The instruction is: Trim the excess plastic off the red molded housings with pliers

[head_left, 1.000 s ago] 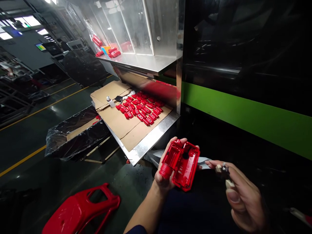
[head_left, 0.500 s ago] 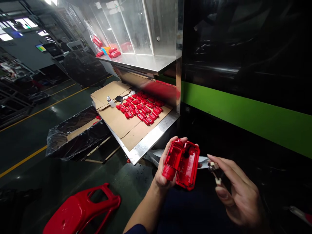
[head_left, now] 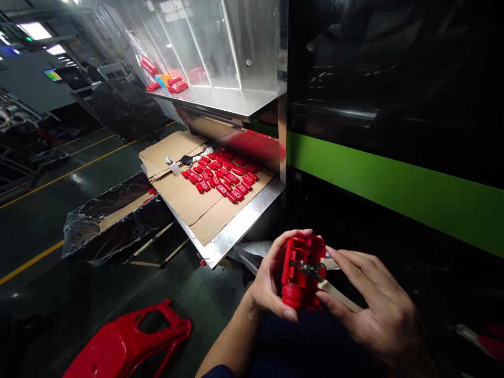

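My left hand (head_left: 271,281) is wrapped round a red plastic case (head_left: 295,296) with a ribbed round end. In my right hand (head_left: 370,299) is a pair of pliers (head_left: 309,269) with pale handles. The metal jaws reach against the side of the case that faces me; whether they grip a part of it I cannot make out. Several similar red cases (head_left: 232,178) lie in a group on the cardboard (head_left: 200,218) of the metal table.
A metal shelf (head_left: 232,102) above the table bears more red pieces (head_left: 177,85). A small bottle (head_left: 171,165) stands on the cardboard. At the lower left is a red stool (head_left: 102,341); behind it sits a plastic-lined box (head_left: 90,236). A green-striped machine (head_left: 378,173) rises at the right.
The pliers have moved left, from beside the case onto it. My left hand has turned the case, so its open hollow halves no longer face me. The view has shifted slightly.
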Action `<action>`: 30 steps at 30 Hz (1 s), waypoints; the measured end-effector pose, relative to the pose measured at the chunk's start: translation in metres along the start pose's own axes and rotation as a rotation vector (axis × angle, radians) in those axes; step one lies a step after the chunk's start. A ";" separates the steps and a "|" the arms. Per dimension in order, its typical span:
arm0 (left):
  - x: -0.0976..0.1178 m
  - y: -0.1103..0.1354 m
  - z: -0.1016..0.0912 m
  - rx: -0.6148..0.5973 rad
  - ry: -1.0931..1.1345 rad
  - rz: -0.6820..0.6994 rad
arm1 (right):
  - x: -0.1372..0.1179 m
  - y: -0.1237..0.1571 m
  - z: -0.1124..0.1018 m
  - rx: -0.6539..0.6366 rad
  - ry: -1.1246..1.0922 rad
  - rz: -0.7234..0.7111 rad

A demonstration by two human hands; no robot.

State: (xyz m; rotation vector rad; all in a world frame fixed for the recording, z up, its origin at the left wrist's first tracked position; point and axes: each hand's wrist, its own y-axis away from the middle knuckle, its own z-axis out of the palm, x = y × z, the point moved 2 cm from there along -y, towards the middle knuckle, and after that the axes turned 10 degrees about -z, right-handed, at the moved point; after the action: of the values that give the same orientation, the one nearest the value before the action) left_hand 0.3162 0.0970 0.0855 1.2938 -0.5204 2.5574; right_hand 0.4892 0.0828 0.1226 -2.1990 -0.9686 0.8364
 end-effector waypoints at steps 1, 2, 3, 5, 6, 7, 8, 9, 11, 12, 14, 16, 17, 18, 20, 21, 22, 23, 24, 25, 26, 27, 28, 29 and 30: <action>0.000 0.000 0.000 0.002 -0.003 -0.002 | 0.000 0.000 0.000 0.005 0.005 -0.005; -0.001 0.000 -0.001 -0.004 -0.005 -0.002 | 0.000 0.000 0.000 0.010 0.010 -0.011; -0.001 0.000 -0.001 -0.015 -0.006 0.000 | 0.000 0.000 0.000 0.013 0.014 -0.015; -0.001 0.000 -0.002 -0.031 -0.008 0.001 | 0.000 0.000 0.000 0.008 0.017 -0.018; -0.002 0.000 -0.002 -0.029 -0.008 -0.001 | 0.000 0.000 0.000 0.001 0.017 -0.016; -0.002 0.000 -0.002 -0.021 -0.006 -0.003 | 0.000 0.001 0.000 -0.004 0.016 -0.013; -0.003 0.000 -0.001 -0.011 -0.001 -0.004 | 0.000 0.001 0.000 -0.007 0.016 -0.011; -0.003 0.000 -0.001 -0.004 0.007 -0.002 | 0.000 0.002 0.000 -0.008 0.016 -0.011; -0.004 0.001 0.000 -0.010 0.021 0.002 | -0.001 0.002 -0.001 -0.007 0.014 -0.013; -0.005 0.001 0.000 -0.019 0.025 0.001 | -0.001 0.003 -0.001 -0.008 0.013 -0.014; -0.005 0.001 -0.001 -0.041 0.025 -0.007 | -0.001 0.003 -0.001 -0.015 0.013 -0.020; -0.005 0.002 -0.002 -0.053 0.020 -0.007 | -0.002 0.002 -0.001 -0.023 0.021 -0.029; -0.005 0.003 -0.002 -0.053 0.016 -0.005 | -0.002 0.002 -0.001 -0.032 0.029 -0.033; -0.005 0.003 -0.002 -0.051 0.010 -0.003 | -0.003 0.002 -0.001 -0.039 0.041 -0.035; -0.004 0.004 -0.003 -0.048 -0.006 -0.001 | -0.004 0.002 -0.002 -0.063 0.070 -0.033; -0.004 0.005 -0.003 -0.048 -0.015 0.000 | -0.004 0.003 -0.003 -0.074 0.086 -0.033; -0.005 0.005 -0.004 -0.048 -0.025 0.001 | -0.005 0.003 -0.003 -0.086 0.101 -0.034; -0.005 0.006 -0.004 -0.046 -0.034 0.001 | -0.005 0.003 -0.004 -0.097 0.115 -0.037; -0.005 0.006 -0.005 -0.044 -0.042 0.000 | -0.006 0.003 -0.004 -0.106 0.127 -0.039; -0.006 0.006 -0.005 -0.039 -0.047 -0.001 | -0.006 0.003 -0.004 -0.118 0.137 -0.043; -0.006 0.006 -0.005 -0.035 -0.048 0.000 | -0.006 0.002 -0.003 -0.125 0.146 -0.044; -0.006 0.006 -0.006 -0.030 -0.046 0.000 | -0.006 0.002 -0.003 -0.133 0.153 -0.046; -0.006 0.006 -0.005 -0.028 -0.042 0.001 | -0.006 0.001 -0.003 -0.140 0.156 -0.046; -0.007 0.006 -0.005 -0.026 -0.037 0.005 | -0.006 0.000 -0.002 -0.143 0.159 -0.048; -0.007 0.005 -0.004 -0.027 -0.033 0.008 | -0.006 -0.001 -0.002 -0.145 0.161 -0.048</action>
State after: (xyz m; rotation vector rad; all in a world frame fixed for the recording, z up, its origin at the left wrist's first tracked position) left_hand 0.3150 0.0937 0.0764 1.3291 -0.5657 2.5312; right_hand 0.4872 0.0782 0.1266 -2.3153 -1.0262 0.5730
